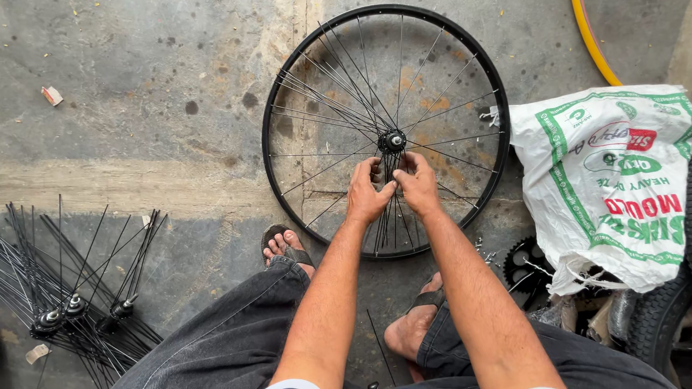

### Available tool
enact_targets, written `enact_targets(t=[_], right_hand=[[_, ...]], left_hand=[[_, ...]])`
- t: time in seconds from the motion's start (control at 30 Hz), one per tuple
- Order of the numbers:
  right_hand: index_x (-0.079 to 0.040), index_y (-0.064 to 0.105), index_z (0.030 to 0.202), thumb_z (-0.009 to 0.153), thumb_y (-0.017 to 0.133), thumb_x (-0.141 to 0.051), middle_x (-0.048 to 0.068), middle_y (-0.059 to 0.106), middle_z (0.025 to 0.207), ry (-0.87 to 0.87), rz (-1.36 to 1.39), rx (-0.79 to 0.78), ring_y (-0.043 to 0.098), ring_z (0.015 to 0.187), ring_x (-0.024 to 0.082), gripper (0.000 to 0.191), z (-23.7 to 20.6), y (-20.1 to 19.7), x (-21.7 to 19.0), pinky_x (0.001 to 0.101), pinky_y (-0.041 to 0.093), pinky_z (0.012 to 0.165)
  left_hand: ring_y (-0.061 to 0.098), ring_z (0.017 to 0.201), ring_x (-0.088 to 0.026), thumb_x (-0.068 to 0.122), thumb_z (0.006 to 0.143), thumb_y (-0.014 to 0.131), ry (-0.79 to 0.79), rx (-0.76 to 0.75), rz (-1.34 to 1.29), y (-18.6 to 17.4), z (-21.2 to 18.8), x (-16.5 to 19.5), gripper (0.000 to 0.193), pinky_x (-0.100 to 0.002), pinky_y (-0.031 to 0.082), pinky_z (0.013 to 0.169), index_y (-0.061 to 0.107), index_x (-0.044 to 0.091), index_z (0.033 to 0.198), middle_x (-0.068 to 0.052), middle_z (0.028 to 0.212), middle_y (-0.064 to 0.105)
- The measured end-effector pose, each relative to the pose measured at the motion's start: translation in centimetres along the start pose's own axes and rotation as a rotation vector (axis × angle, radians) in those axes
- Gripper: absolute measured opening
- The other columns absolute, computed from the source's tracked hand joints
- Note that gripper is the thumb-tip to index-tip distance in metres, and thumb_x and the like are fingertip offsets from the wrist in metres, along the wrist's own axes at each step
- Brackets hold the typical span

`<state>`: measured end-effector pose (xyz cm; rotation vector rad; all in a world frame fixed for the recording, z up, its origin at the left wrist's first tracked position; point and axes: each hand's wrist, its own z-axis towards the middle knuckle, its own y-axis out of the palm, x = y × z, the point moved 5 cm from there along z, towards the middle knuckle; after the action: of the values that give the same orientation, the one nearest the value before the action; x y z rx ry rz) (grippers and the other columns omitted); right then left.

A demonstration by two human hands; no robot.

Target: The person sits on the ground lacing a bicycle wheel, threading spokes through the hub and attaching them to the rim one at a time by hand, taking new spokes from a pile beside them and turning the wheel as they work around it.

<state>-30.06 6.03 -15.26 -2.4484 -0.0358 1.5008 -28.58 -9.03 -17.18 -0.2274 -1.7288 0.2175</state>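
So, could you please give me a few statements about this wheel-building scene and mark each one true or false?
1. Both hands, the left hand and the right hand, work among the spokes just below the hub. True.
2. The black rim stands upright in a stand. False: it lies flat on the concrete floor.
3. More hubs with loose spokes lie on the floor at the person's left. True.
4. A printed white sack lies to the left of the rim. False: it is on the right.
5. The person is barefoot. False: sandals are on the feet.
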Motion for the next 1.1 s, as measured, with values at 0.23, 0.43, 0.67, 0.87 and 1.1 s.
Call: enact_targets(t=[0.23, 0.43, 0.67, 0.87, 1.1], right_hand=[[-0.003, 0.073, 0.113, 0.088, 0.074, -0.008, 0.008, 0.077, 0.1, -0.152, -0.434, 0.01, 0.071, 0.089, 0.022, 0.025, -0.8, -1.4, 0.6, 0.038, 0.057, 0.082], [0.001, 0.062, 0.122, 0.074, 0.077, -0.008, 0.025, 0.065, 0.108, -0.527, -0.849, 0.355, 0.066, 0.09, 0.043, 0.051, -4.7, -3.5, -4.1, 0.0484, 0.053, 0.079], [-0.001, 0.067, 0.11, 0.082, 0.079, -0.004, 0.005, 0.076, 0.097, 0.061, -0.121, 0.052, 0.071, 0.081, 0.013, 0.031, -5.1, 1.4, 1.4, 0.0275, 0.058, 0.074], [0.001, 0.069, 0.105, 0.081, 0.082, 0.001, 0.005, 0.072, 0.087, 0.216, 0.199, 0.037, 0.064, 0.072, 0.008, 0.028, -5.3, 0.4, 3.7, 0.0232, 0.05, 0.061], [-0.004, 0.067, 0.114, 0.083, 0.08, -0.004, 0.001, 0.073, 0.089, 0.247, 0.154, -0.032, 0.059, 0.068, 0.003, 0.033, -8.1, -4.1, 4.2, 0.0196, 0.045, 0.057]], left_hand=[[0.073, 0.093, -0.027, 0.009, 0.079, 0.07, -0.128, -0.047, 0.01, 0.1, 0.4, -0.8, 0.051, -0.04, 0.058, 0.087, 0.059, 0.008, 0.129, -0.011, 0.103, 0.074], [0.074, 0.095, -0.024, 0.016, 0.083, 0.074, -0.201, -0.056, -0.069, 0.5, 0.5, -0.9, 0.039, -0.038, 0.057, 0.086, 0.066, 0.007, 0.121, -0.009, 0.104, 0.078], [0.072, 0.087, -0.014, 0.013, 0.083, 0.08, -0.379, -0.083, -0.279, 0.7, 0.5, -2.2, 0.03, -0.031, 0.059, 0.078, 0.071, 0.003, 0.109, -0.007, 0.097, 0.077], [0.072, 0.086, -0.015, 0.009, 0.08, 0.082, -0.386, -0.17, -0.411, -0.3, 1.3, -2.0, 0.031, -0.031, 0.059, 0.077, 0.072, 0.002, 0.108, -0.006, 0.095, 0.077], [0.065, 0.1, -0.035, 0.027, 0.078, 0.08, 0.249, 0.173, 0.597, -3.0, -1.4, 6.0, 0.042, -0.05, 0.049, 0.087, 0.067, 0.007, 0.113, -0.014, 0.104, 0.07]])
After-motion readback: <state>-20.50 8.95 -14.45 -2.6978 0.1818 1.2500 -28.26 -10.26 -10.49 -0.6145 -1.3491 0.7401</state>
